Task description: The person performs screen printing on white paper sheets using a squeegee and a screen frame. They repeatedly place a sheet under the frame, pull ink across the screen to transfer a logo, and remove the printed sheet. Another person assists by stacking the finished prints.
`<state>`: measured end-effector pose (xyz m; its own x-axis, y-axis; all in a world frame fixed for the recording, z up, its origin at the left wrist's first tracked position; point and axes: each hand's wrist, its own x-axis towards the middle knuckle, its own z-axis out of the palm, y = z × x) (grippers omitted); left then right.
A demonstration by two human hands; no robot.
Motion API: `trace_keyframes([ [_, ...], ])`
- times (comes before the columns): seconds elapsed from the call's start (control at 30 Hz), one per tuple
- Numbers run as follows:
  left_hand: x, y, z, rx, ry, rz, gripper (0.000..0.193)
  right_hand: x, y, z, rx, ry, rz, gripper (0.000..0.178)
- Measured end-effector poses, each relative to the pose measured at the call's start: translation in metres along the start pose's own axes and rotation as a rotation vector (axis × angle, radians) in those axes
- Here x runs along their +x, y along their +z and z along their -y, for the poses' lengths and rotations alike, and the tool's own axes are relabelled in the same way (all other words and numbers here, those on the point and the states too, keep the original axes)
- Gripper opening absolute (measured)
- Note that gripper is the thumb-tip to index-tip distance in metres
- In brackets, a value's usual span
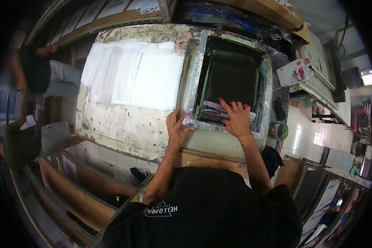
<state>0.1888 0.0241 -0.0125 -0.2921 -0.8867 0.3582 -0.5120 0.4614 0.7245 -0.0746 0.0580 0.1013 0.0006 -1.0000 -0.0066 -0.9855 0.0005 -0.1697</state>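
A paint-stained screen printing frame point(267, 89) with a dark ink-covered mesh point(231, 74) lies on the right part of the worktable. Across the mesh's near end is a smeared squeegee point(215, 108). My right hand point(238, 119) grips its right half, thumb on the near side and ink-reddened fingers spread over the top. My left hand point(176, 127) is at the frame's near left corner, fingers along its left side and thumb stretched along the near side. White paper sheets point(157, 78) lie overlapping left of the frame.
The worktable point(120, 128) is spotted with dried paint. A red-stained card point(295, 72) is at the right, by a pale machine point(318, 74). Wooden shelving point(78, 194) stands at the lower left. Another person point(33, 70) is at the far left. Plastic-wrapped material point(223, 16) lies behind.
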Motion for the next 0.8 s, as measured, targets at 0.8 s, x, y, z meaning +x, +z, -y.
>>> trace_keyframes([
  [0.8,-0.001,-0.009,-0.016,-0.018,-0.055,0.038,0.083,0.147,0.027,-0.122,0.078,-0.133,-0.416,0.05],
])
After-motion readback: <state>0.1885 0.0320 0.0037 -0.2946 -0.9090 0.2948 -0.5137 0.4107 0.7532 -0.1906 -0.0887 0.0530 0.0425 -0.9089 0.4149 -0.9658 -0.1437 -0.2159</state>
